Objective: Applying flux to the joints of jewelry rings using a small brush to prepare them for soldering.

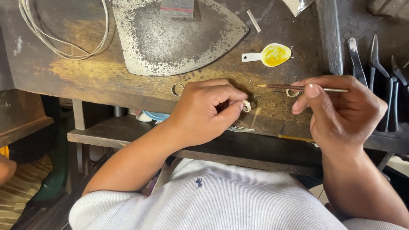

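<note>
The left hand (204,108) rests on the front edge of the worn dark wooden workbench (85,72), its thumb and forefinger pinched together on a small pale metal ring (246,106) held just above the wood. The right hand (341,113) is closed around a thin brown-handled brush with a pale metal shank (298,87), gripped between thumb and fingers and held level, its pointed tip directed left toward the middle of the bench. A second small metal ring (292,93) lies on the bench just under the brush, partly hidden by the right fingertips. A third small metal ring (177,90) lies flat on the wood just beside the left hand's knuckles.

The only open container on the bench top is a small white spoon-shaped dish (269,55), its handle pointing left. Its bowl holds a shallow pool of yellow liquid or paste; which of the two cannot be told from here. It sits above and between the two hands, well clear of both.

Behind it lies a large flat iron-shaped plate of mottled grey metal (170,38), with a small clear plastic bag (177,7) at its upper edge. A loop of pale wire (64,42) lies at the far left. Several dark-handled pliers (379,85) stand in a slot at the right. On the shelf under the bench, a light blue dish (155,116) shows behind the left wrist, its contents hidden.
</note>
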